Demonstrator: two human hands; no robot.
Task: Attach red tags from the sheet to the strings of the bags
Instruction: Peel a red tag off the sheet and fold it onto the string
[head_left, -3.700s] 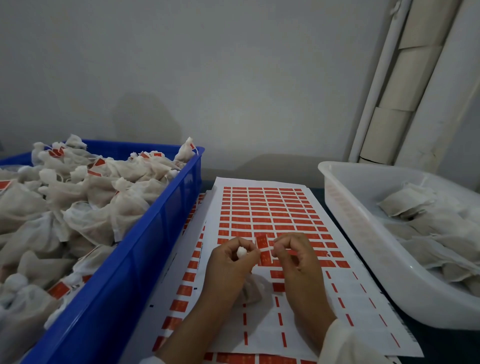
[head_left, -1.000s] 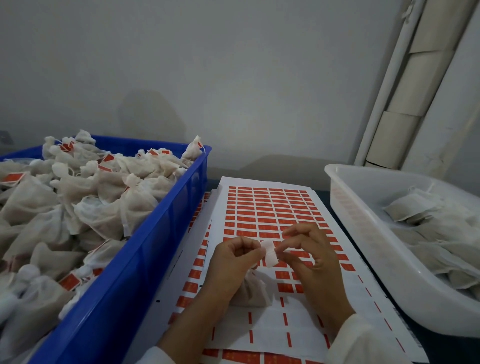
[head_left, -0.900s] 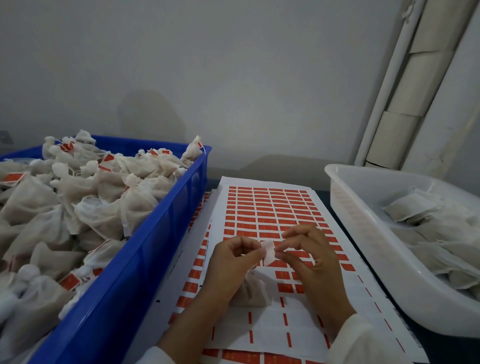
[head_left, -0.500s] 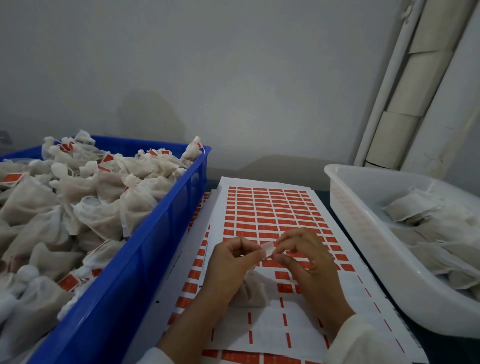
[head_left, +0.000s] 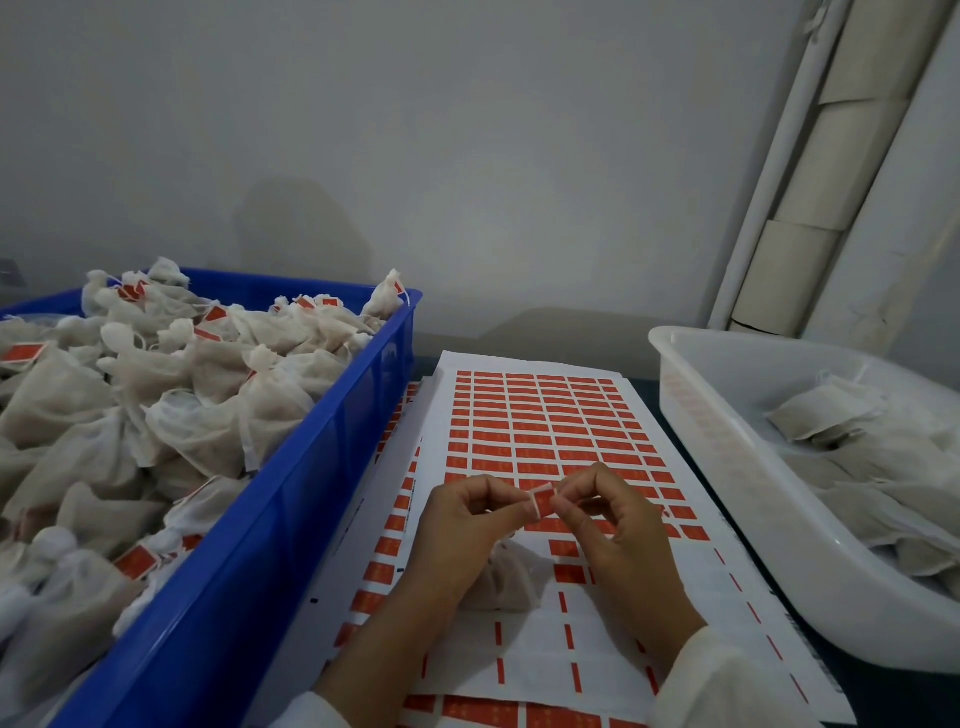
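Blue crate (head_left: 332, 467) at L, heaped w/ tagged bags (head_left: 156, 415). Centre: left hand (head_left: 467, 530) & right hand (head_left: 602, 525) both pinching one red tag (head_left: 543, 501) from opp. sides, held above sheet (head_left: 545, 415); tag's long axis approx. vertical. Bag (head_left: 506, 577) lying under left hand, string not discernible. White tub (head_left: 727, 467) at R w/ untagged bags (head_left: 857, 457).

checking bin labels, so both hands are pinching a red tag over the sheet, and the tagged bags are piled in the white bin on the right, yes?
Not quite. Both hands do pinch the red tag over the sheet, but the head view shows the tagged bags piled in the blue bin on the left.
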